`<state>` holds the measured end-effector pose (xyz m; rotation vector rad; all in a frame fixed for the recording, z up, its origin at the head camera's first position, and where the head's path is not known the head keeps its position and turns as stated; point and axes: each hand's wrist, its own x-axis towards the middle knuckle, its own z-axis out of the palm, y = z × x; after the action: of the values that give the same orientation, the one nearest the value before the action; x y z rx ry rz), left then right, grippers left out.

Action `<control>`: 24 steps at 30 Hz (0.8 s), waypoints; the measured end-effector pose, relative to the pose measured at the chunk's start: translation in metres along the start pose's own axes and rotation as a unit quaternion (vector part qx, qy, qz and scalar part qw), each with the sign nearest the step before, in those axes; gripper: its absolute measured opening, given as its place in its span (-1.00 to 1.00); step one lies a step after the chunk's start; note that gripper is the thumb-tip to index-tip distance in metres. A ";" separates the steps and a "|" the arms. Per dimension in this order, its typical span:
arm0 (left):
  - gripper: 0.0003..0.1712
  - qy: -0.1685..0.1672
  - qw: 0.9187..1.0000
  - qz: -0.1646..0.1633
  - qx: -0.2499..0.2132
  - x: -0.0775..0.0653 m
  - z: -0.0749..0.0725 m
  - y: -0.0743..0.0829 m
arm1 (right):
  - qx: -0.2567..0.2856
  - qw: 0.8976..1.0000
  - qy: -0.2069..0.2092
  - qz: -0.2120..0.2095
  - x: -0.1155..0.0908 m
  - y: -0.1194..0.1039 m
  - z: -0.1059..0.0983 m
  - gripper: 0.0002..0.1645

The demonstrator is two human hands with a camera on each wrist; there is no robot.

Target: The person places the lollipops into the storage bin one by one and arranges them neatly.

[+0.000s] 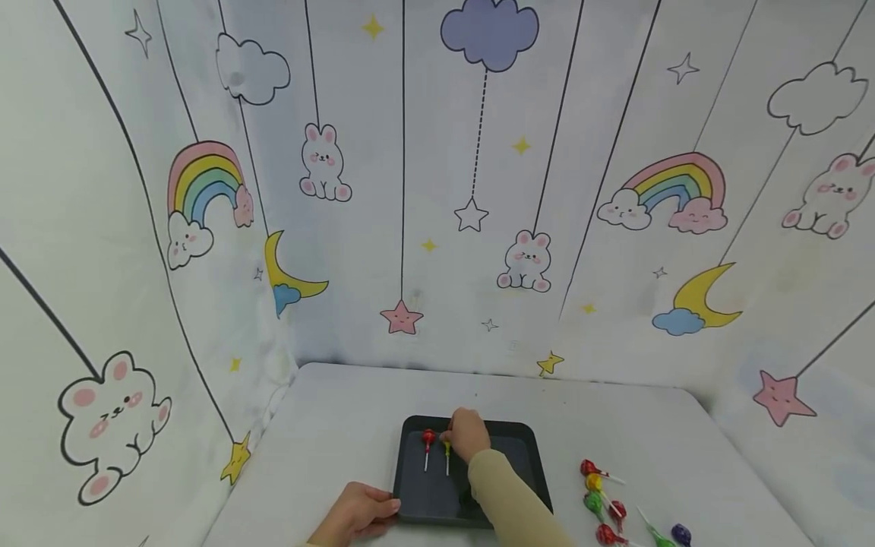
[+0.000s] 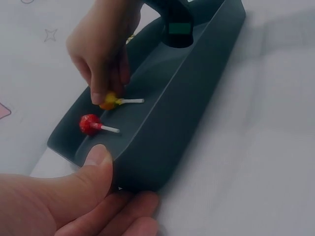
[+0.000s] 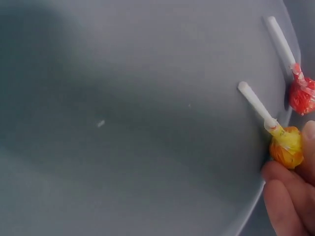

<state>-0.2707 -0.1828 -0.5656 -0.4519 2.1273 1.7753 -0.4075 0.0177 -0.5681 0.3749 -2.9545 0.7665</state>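
Observation:
A dark rectangular tray [image 1: 509, 452] lies on the white table. My left hand [image 1: 358, 510] holds its near left corner, with the thumb at the rim and the fingers against the outer wall in the left wrist view. Over the tray's far part, my right hand [image 1: 469, 434] pinches the head of a yellow lollipop [image 3: 287, 147], whose white stick points toward the near side. Beside it, to the left in the head view, a red lollipop [image 1: 428, 436] lies on the tray floor, its stick roughly parallel. The right fingers partly cover the yellow head.
Right of the tray, several lollipops lie loosely grouped on the table: a yellow one [image 1: 594, 482], a green one [image 1: 593, 501], red ones and a purple one [image 1: 680, 534]. A patterned wall sheet [image 1: 355, 251] stands behind and at both sides.

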 end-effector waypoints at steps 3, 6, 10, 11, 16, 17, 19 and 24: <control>-0.65 -0.002 1.000 -0.008 0.002 0.000 0.001 0.001 | -0.003 1.000 0.006 -0.001 0.001 0.003 0.003 -0.75; -0.66 -0.002 1.000 -0.009 0.004 0.000 0.001 0.002 | -0.004 1.000 0.009 -0.006 0.001 0.004 0.003 -0.75; -0.66 0.000 1.000 -0.004 0.005 0.000 0.000 0.002 | 0.000 1.000 0.006 -0.012 0.002 0.003 0.004 -0.73; -0.66 0.001 1.000 -0.003 0.005 0.000 -0.001 0.002 | 0.002 1.000 0.007 -0.016 0.001 0.002 0.003 -0.72; -0.67 -0.002 0.999 -0.024 0.025 0.000 -0.003 0.004 | 0.017 1.000 0.006 -0.016 -0.002 -0.002 0.000 -0.73; -0.67 -0.002 0.999 -0.028 0.027 0.000 -0.003 0.004 | 0.019 1.000 0.005 -0.014 -0.002 -0.002 -0.001 -0.75; -0.67 -0.004 0.999 -0.031 0.028 -0.001 -0.003 0.004 | 0.017 1.000 0.000 -0.008 -0.002 -0.003 -0.002 -0.79; -0.65 -0.006 0.999 -0.037 0.027 0.000 -0.002 0.004 | 0.006 1.000 -0.002 -0.010 0.000 0.001 -0.001 -0.87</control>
<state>-0.2727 -0.1839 -0.5615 -0.4984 2.1159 1.6716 -0.4073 0.0188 -0.5680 0.4071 -2.9467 0.7834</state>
